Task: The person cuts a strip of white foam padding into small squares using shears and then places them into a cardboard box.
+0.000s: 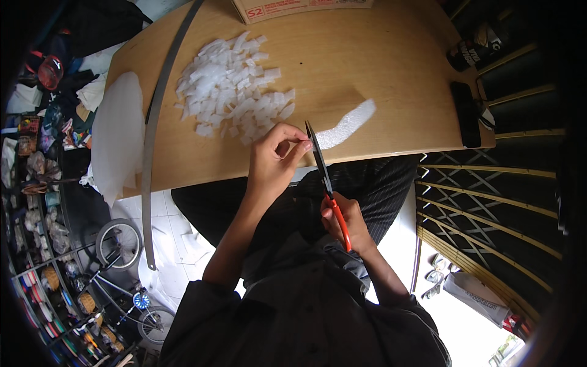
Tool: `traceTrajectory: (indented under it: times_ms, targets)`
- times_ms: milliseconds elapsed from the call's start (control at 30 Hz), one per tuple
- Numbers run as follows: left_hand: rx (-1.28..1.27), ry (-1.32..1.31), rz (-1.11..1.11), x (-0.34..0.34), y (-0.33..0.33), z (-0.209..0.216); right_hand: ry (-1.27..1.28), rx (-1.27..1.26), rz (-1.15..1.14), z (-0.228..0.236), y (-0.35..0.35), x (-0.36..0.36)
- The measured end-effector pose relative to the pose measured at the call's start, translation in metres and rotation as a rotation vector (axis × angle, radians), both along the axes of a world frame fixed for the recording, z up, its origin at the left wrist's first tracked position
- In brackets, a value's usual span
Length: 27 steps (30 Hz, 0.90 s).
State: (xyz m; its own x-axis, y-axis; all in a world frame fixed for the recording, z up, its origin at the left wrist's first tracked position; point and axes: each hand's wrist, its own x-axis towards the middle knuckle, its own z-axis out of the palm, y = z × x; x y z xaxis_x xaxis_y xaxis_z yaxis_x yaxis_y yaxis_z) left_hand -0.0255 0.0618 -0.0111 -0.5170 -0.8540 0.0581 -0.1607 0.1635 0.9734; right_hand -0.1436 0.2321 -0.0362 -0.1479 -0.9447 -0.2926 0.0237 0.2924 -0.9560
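Note:
My left hand [276, 153] pinches the near end of a white foam strip [348, 124], which stretches out to the right above the table's near edge. In my right hand [347, 219] is a pair of scissors [322, 168] with red handles and dark blades. The blades point away from me, and their tips lie beside my left fingertips, at the strip's end. Whether the blades are fully closed is hard to make out. Left of the strip, a heap of small cut white foam pieces [227, 82] covers part of the wooden table [391, 67].
A long metal ruler [156, 110] lies along the table's left side, its end jutting past the near edge. Beside it a white foam sheet [119, 131] droops over the edge. A cardboard box [299, 6] stands at the back; a black phone [466, 115] rests at the right edge.

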Motion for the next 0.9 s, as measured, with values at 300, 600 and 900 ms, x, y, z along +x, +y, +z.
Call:
traceTrajectory:
  times_ms: [300, 600, 900]
  targets:
    - [-0.377, -0.161, 0.215, 0.012, -0.025, 0.008, 0.133, -0.116, 0.078, -0.015, 0.003, -0.002]
    - [-0.782, -0.292, 0.203, 0.008, -0.052, 0.020, 0.005, -0.094, 0.147, 0.000, 0.020, -0.015]
    - [-0.596, -0.392, 0.015, -0.030, -0.003, -0.001, 0.024, 0.039, 0.244, 0.014, 0.042, -0.047]
